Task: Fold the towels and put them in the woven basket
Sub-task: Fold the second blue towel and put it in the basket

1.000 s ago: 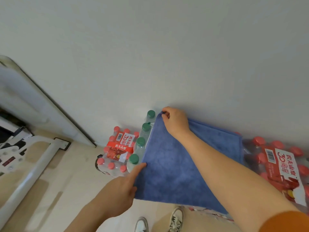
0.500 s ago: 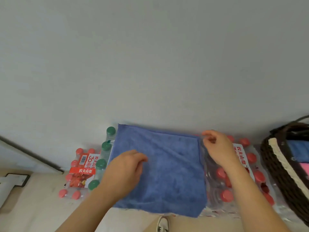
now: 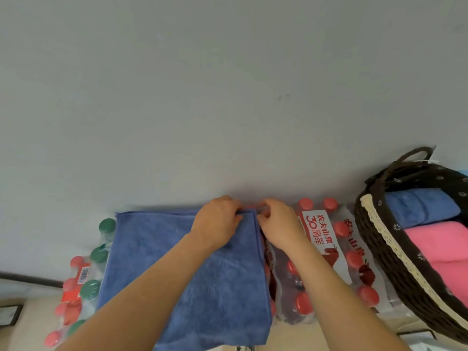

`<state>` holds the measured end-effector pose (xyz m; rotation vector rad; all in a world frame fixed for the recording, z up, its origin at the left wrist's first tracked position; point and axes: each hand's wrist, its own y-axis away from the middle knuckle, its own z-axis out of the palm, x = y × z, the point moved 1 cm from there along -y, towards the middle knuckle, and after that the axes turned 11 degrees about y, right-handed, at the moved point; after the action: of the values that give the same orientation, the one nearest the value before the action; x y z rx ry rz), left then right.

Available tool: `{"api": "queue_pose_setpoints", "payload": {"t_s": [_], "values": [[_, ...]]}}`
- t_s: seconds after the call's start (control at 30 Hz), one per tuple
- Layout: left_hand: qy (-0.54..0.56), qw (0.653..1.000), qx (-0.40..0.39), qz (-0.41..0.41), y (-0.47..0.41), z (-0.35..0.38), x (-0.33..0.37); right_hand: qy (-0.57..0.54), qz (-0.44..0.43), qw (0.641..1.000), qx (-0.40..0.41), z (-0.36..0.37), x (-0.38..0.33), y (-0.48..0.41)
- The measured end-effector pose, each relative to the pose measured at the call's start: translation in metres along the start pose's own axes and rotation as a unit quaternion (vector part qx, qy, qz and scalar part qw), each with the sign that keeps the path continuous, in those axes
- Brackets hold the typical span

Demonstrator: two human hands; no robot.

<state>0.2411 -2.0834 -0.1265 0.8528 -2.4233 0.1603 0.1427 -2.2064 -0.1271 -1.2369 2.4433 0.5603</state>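
Note:
A blue towel (image 3: 162,264) lies spread flat over packs of bottled water against the wall. Both hands meet at its far right corner. My left hand (image 3: 217,221) pinches the layered corner from the left. My right hand (image 3: 274,224) pinches the same corner from the right, fingers curled at the edge. The dark woven basket (image 3: 385,252) with a cream lace rim stands at the right. Inside it lie a folded blue towel (image 3: 420,206) and a folded pink towel (image 3: 445,247).
Shrink-wrapped packs of red-capped bottles (image 3: 329,262) sit between towel and basket. Green-capped bottles (image 3: 98,254) and more red-capped ones (image 3: 68,297) stand left of the towel. A grey wall (image 3: 228,97) rises right behind. Pale floor (image 3: 33,325) shows at lower left.
My left hand moved from the towel's middle up to its far right corner, joining my right hand there. The view shifted closer, bringing more of the basket into sight.

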Motion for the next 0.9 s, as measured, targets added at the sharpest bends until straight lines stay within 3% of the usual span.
{"api": "queue_pose_setpoints", "payload": {"t_s": [0.27,0.47,0.63,0.73,0.9], "values": [[0.022,0.999,-0.009,-0.034,-0.007,0.004,0.004,-0.01,0.027,0.999,0.02,0.004,-0.002,-0.009],[0.086,0.995,0.047,-0.023,-0.011,0.002,0.007,-0.039,0.016,0.999,0.007,0.006,-0.001,-0.013],[0.043,0.998,0.029,-0.032,-0.014,0.007,0.003,-0.041,0.024,0.998,0.029,0.008,-0.005,-0.017],[0.033,0.998,0.026,-0.041,-0.014,0.006,0.003,-0.114,0.041,0.992,0.023,0.009,-0.003,-0.017],[0.06,0.997,0.021,-0.055,-0.018,0.0,0.002,-0.296,0.103,0.949,-0.007,0.009,0.002,-0.011]]}}
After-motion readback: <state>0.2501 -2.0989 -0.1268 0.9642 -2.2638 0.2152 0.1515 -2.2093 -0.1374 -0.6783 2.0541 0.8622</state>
